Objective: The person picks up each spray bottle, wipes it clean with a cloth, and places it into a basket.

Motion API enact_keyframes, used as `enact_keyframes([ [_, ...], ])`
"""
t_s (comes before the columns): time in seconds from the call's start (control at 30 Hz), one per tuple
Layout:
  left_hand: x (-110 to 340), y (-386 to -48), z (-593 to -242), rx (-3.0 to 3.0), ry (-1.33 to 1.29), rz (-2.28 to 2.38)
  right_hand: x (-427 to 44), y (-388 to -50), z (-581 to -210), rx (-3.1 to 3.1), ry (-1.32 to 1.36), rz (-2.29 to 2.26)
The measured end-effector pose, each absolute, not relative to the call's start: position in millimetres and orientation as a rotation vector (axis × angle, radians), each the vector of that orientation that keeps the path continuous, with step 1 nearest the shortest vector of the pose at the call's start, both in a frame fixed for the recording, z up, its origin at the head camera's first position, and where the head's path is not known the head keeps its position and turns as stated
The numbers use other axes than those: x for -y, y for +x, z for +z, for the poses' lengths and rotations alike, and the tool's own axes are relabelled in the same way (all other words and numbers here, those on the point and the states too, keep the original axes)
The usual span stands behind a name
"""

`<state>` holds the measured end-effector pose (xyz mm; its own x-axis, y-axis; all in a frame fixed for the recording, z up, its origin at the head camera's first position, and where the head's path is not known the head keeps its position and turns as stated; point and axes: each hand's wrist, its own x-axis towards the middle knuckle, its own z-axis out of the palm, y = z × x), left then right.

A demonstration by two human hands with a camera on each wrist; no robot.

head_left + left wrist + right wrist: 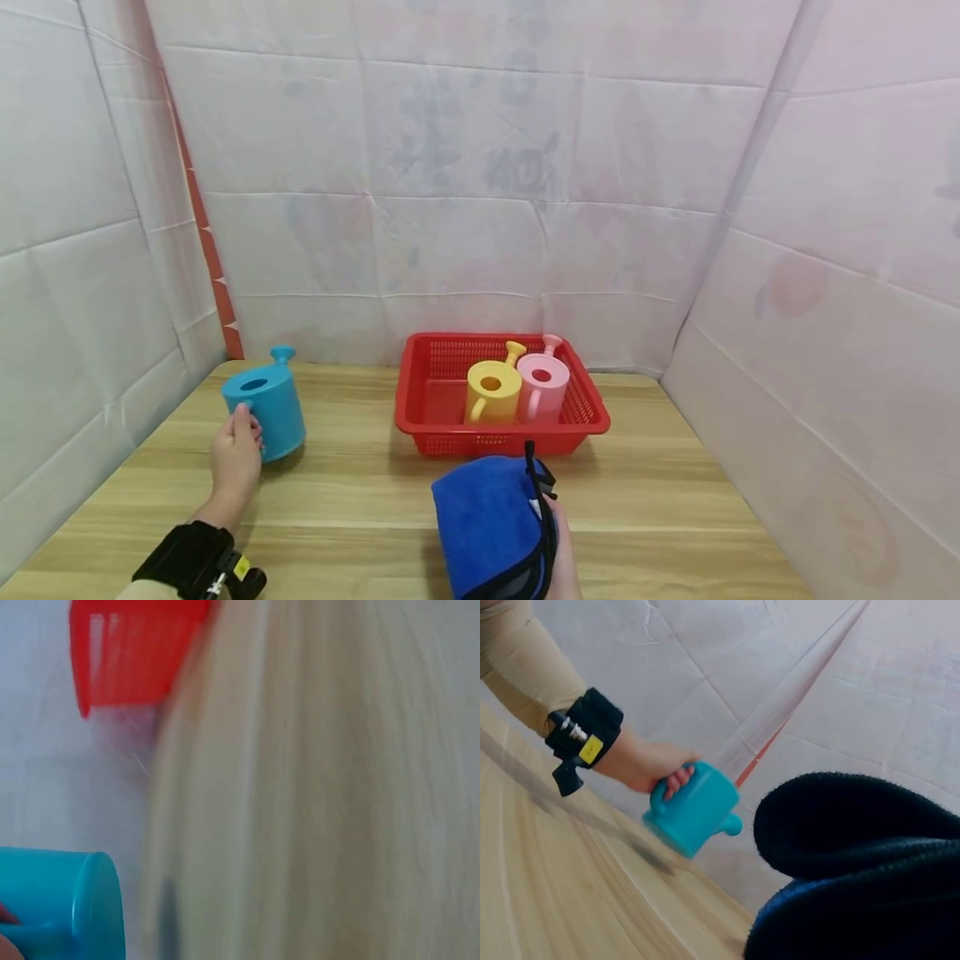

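One left grip (236, 462) round watering can's handle (657, 799), right (566, 554) seemingly round cloth (486, 517)

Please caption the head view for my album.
Left hand grips a blue watering can; right hand holds folded blue fabric.

Left hand (9, 950) barely in at lower left, right by a turquoise cylindrical container (52, 889). Red slotted basket (139, 664) upper left, blurry wood-grain tabletop (315, 795) mid-frame.

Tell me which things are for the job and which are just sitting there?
Probably for the job:
blue watering can, gripped by the left hand
folded blue cloth, held in the right hand

Probably just sitting there:
yellow watering can
pink watering can
red basket, holding both
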<state>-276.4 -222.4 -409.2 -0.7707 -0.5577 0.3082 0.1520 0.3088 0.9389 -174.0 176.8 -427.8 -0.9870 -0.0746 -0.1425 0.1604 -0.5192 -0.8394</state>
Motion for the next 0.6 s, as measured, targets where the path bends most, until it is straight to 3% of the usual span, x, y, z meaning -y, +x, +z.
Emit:
enact_keyframes([
  [0.33,169.6,-227.3,-356.1,1.615,0.200,-1.956,-173.8,-176.1,-406.1,-1.082,0.258,-2.670],
  [0.6,133.9,-198.7,-347.8,1.574,-0.093,-2.198,-167.3,-169.2,-386.6,-1.198,0.176,-2.618],
])
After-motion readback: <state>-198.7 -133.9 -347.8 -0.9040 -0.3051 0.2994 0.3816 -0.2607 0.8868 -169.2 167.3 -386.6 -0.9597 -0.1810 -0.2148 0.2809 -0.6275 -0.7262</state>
